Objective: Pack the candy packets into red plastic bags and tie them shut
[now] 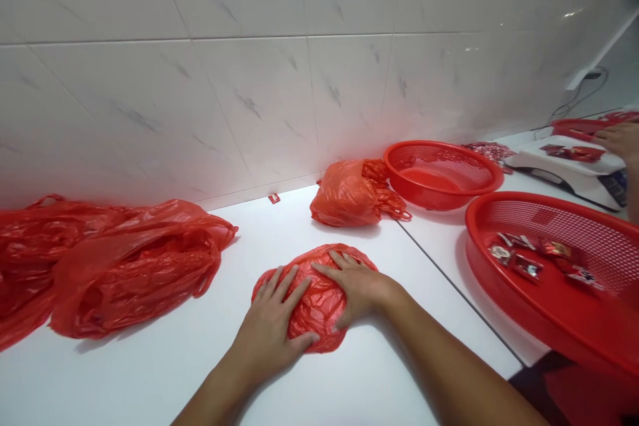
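A crumpled red plastic bag (319,299) lies flattened on the white table in front of me. My left hand (272,323) rests on its left side with the fingers spread. On its right side lies my right hand (357,286), fingers also spread and palm down. Both hands touch the bag from above without gripping it. Just beyond it sits a full, rounded red plastic bag (349,194), its handles bunched to the right. Whether anything is inside the bag under my hands, I cannot tell.
More red plastic bags (134,279) lie at the left. To the right stand a red basket (444,196) and a larger one (529,306) holding several wrapped candies. A person's hand (622,140) is by a white scale (564,173). One small red packet (274,198) lies near the tiled wall.
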`<state>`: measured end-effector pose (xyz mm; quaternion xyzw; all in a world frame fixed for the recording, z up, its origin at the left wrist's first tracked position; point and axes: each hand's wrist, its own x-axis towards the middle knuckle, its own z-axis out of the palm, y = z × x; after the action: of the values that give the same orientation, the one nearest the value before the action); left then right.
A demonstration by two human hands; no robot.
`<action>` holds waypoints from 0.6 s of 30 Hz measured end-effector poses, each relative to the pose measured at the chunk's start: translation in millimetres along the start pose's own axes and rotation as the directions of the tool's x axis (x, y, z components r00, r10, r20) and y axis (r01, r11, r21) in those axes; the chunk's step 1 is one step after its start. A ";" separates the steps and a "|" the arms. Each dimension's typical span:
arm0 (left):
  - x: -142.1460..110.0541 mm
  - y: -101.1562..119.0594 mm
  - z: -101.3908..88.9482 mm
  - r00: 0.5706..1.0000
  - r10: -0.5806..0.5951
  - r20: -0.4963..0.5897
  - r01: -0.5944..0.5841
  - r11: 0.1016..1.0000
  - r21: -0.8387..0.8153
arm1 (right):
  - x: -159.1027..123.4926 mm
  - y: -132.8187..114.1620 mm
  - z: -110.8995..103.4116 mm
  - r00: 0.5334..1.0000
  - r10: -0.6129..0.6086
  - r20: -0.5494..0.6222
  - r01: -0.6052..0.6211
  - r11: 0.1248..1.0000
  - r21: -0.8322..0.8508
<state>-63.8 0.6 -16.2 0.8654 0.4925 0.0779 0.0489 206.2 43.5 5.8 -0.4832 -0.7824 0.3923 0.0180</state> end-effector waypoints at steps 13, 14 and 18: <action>9.1 -10.6 1.4 0.998 -0.042 0.049 0.043 0.999 -0.020 | -8.1 -9.2 -18.2 0.967 -0.143 -0.211 0.147 0.989 0.007; 9.4 -12.0 2.1 0.999 -0.036 0.039 0.037 0.999 -0.023 | -13.8 -15.3 -21.9 0.948 -0.173 -0.269 0.176 0.984 -0.011; 10.5 -16.6 5.0 1.000 -0.009 -0.001 0.009 1.000 -0.015 | -70.8 -46.7 -34.4 0.762 -0.389 -0.518 0.358 0.919 -0.165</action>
<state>-71.7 18.1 -22.9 0.8628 0.4958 0.0820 0.0555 223.2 -1.1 84.0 -0.4086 -0.8361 0.2064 0.3022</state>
